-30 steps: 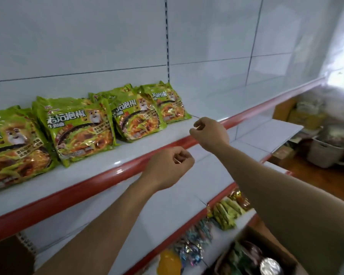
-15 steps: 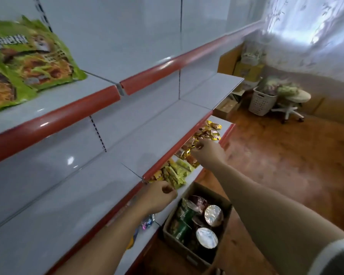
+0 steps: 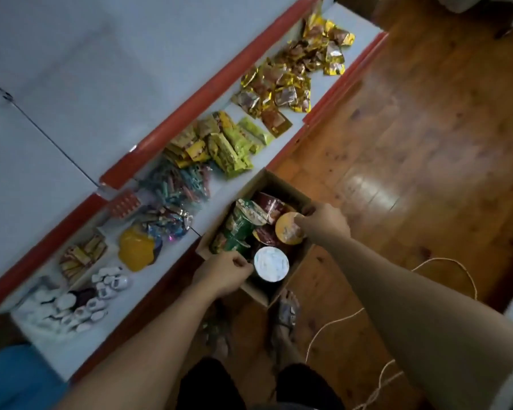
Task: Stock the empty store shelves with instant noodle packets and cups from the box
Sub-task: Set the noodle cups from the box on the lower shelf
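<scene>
Cardboard box stands open on the wooden floor against the bottom shelf, packed with round noodle cups: one white foil lid, one yellow lid, and at least two green-sided cups lying tilted. Left hand sits at the box's near rim beside the white lid, fingers curled shut around nothing visible. Right hand reaches in, fingers pinching the yellow lid's edge. Crinkled gold packets and green packets crowd the shelf.
</scene>
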